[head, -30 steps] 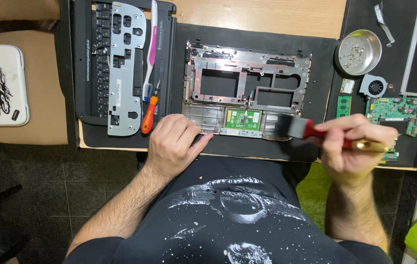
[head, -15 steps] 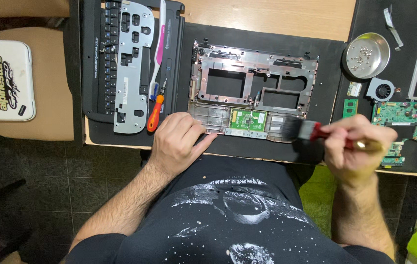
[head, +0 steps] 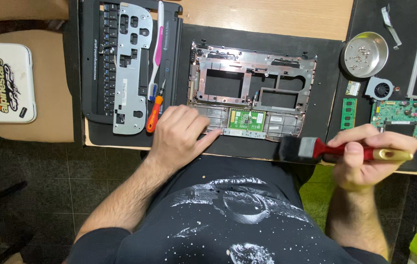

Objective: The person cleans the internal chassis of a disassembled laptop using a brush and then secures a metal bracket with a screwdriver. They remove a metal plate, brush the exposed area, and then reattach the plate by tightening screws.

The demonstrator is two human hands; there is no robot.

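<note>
Head cam: left hand [head: 179, 139] lies flat with loose, open fingers on the near-left corner of the frame [head: 251, 95], forefinger tip pointing at the green board [head: 247, 120], same spot as half a second back. Right hand [head: 367, 156] is fisted round the red-handled brush [head: 333, 150], bristles just off the frame's near-right corner; it's drifted a touch lower and right. Screwdriver [head: 153, 113] sits just left of the frame, metal dish [head: 364, 55] off to its right.
</note>
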